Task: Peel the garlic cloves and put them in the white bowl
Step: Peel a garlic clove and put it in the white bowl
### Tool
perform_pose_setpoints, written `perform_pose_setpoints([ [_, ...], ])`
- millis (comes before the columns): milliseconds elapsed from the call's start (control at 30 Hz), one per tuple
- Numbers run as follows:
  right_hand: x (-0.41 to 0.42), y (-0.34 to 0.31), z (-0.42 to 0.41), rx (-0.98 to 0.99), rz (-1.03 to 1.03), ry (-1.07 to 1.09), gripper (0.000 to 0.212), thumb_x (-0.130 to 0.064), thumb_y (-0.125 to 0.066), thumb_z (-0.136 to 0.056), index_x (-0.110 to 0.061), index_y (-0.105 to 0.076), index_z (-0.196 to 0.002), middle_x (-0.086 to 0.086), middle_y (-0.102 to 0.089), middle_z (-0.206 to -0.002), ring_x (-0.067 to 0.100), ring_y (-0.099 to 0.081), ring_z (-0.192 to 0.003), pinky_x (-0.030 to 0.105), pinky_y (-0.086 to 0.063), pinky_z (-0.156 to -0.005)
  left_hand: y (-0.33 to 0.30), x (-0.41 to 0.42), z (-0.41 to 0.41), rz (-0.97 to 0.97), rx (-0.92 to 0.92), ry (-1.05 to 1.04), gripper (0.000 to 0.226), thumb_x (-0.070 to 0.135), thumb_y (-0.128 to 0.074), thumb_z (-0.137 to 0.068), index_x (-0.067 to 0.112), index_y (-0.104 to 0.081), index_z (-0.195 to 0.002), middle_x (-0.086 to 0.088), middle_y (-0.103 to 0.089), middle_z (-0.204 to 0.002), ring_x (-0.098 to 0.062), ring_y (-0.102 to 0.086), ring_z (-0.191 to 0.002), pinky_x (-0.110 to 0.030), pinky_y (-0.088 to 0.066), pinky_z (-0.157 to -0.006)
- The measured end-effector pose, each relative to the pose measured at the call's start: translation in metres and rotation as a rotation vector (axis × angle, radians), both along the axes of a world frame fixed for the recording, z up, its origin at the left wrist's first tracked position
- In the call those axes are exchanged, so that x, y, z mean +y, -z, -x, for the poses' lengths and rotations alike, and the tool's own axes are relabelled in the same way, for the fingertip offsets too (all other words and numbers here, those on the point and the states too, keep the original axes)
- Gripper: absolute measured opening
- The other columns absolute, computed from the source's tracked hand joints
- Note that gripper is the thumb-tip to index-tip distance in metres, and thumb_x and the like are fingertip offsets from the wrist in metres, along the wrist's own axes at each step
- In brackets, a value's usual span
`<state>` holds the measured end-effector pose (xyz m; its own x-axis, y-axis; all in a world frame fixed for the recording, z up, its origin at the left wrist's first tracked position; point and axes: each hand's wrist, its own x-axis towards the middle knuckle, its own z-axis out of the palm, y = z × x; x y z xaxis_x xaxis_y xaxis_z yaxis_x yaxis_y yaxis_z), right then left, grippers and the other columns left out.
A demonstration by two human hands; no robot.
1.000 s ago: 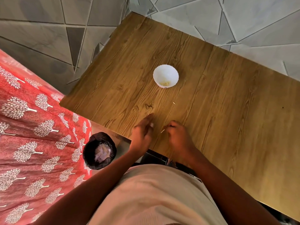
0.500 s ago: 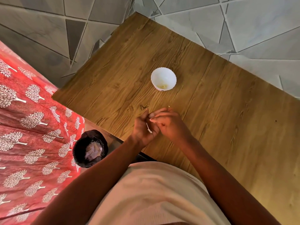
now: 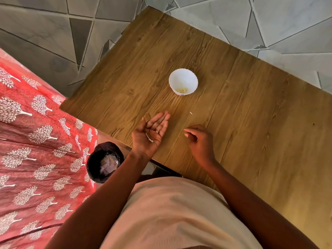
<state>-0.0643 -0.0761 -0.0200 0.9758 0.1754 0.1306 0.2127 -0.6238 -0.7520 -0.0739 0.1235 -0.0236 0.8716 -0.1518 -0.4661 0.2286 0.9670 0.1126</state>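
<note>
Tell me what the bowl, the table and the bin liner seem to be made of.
Bowl: glossy white, scalloped rim, likely ceramic or melamine; the look leaves it open. Table: matte wood grain with repeating knots and plank seams, possibly laminate rather than solid wood. Bin liner: thin black plastic, crinkled and shiny at the rim.

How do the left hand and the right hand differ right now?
The left hand lies palm up with fingers straight; the right hand is knuckles up with fingers curled. The left hand carries pale peel scraps; whether the right hand holds anything cannot be told. Both are over the table, near its front edge.
</note>
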Motion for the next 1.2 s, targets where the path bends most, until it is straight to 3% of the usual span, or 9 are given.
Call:
perform_pose_setpoints([
  [100, 0.005, 0.011, 0.004, 0.021, 0.037, -0.059, 0.024, 0.007, -0.069, -0.088, 0.000, -0.075, -0.110, 0.008, -0.059, -0.104, 0.020, -0.067, -0.091, 0.031, -0.061, -0.080, 0.001, 0.008, 0.007, -0.017, 0.009, -0.010, 0.071, 0.039, -0.022, -0.109, -0.017, -0.064, -0.121, -0.030, -0.056, -0.141, -0.041, -0.055, -0.132, -0.044, -0.047, -0.108],
  [267, 0.009, 0.015, 0.006, 0.057, -0.037, -0.035, 0.017, 0.008, -0.077, -0.080, -0.002, -0.077, -0.094, 0.005, -0.063, -0.096, 0.017, -0.068, -0.088, 0.037, -0.062, -0.072, 0.002, 0.012, 0.013, -0.046, 0.012, 0.029, 0.071, 0.041, -0.024, -0.108, -0.016, -0.064, -0.123, -0.029, -0.055, -0.143, -0.041, -0.055, -0.134, -0.043, -0.043, -0.112],
  [400, 0.012, 0.011, 0.000, 0.030, 0.039, -0.083, 0.014, 0.009, -0.073, -0.080, -0.004, -0.076, -0.084, 0.004, -0.065, -0.090, 0.016, -0.067, -0.084, 0.029, -0.059, -0.070, 0.001, 0.011, 0.017, -0.081, 0.006, 0.061, 0.072, 0.042, -0.023, -0.109, -0.015, -0.065, -0.121, -0.030, -0.056, -0.141, -0.040, -0.055, -0.133, -0.043, -0.044, -0.112],
  [533, 0.021, 0.014, -0.007, 0.024, 0.184, -0.147, 0.015, 0.009, -0.065, -0.082, -0.006, -0.067, -0.083, 0.007, -0.055, -0.095, 0.024, -0.058, -0.090, 0.043, -0.055, -0.076, 0.000, 0.013, 0.019, -0.086, 0.011, 0.060, 0.073, 0.043, -0.022, -0.110, -0.016, -0.063, -0.124, -0.030, -0.056, -0.142, -0.041, -0.055, -0.134, -0.043, -0.045, -0.111],
  [667, 0.025, 0.009, -0.002, 0.165, 0.080, -0.091, 0.017, 0.009, -0.066, -0.086, -0.008, -0.069, -0.083, 0.002, -0.057, -0.099, 0.013, -0.064, -0.088, 0.023, -0.056, -0.078, -0.002, 0.013, 0.020, -0.080, 0.024, 0.043, 0.072, 0.044, -0.021, -0.109, -0.016, -0.057, -0.129, -0.031, -0.055, -0.142, -0.042, -0.057, -0.131, -0.044, -0.047, -0.109],
  [833, 0.033, 0.016, 0.010, 0.182, 0.027, -0.100, 0.012, 0.003, -0.076, -0.081, -0.009, -0.074, -0.083, 0.000, -0.063, -0.094, 0.016, -0.069, -0.088, 0.042, -0.061, -0.076, -0.003, 0.013, 0.022, -0.071, 0.026, 0.045, 0.073, 0.044, -0.021, -0.109, -0.016, -0.057, -0.129, -0.030, -0.057, -0.140, -0.041, -0.057, -0.131, -0.044, -0.047, -0.109],
  [967, 0.040, 0.022, 0.012, 0.022, 0.210, -0.143, 0.005, -0.016, -0.071, -0.081, -0.020, -0.069, -0.083, -0.007, -0.055, -0.093, 0.020, -0.061, -0.093, 0.051, -0.053, -0.075, -0.002, 0.014, 0.023, -0.067, 0.023, 0.048, 0.071, 0.043, -0.022, -0.109, -0.015, -0.057, -0.130, -0.031, -0.056, -0.142, -0.042, -0.056, -0.133, -0.045, -0.046, -0.110],
  [1067, 0.045, 0.017, 0.016, -0.074, 0.420, -0.160, 0.023, -0.004, -0.077, -0.071, -0.019, -0.065, -0.083, 0.001, -0.056, -0.097, 0.026, -0.060, -0.092, 0.043, -0.047, -0.077, -0.001, 0.013, 0.023, -0.072, 0.025, 0.050, 0.071, 0.043, -0.022, -0.109, -0.015, -0.056, -0.130, -0.031, -0.056, -0.141, -0.042, -0.058, -0.130, -0.045, -0.047, -0.109],
  [1200, 0.035, 0.007, 0.004, 0.079, 0.211, -0.138, 0.017, 0.006, -0.061, -0.088, -0.010, -0.064, -0.093, 0.005, -0.061, -0.103, 0.017, -0.062, -0.094, 0.036, -0.054, -0.083, -0.001, 0.014, 0.024, -0.074, 0.022, 0.048, 0.071, 0.044, -0.021, -0.109, -0.015, -0.056, -0.130, -0.030, -0.056, -0.141, -0.041, -0.058, -0.131, -0.044, -0.048, -0.108],
])
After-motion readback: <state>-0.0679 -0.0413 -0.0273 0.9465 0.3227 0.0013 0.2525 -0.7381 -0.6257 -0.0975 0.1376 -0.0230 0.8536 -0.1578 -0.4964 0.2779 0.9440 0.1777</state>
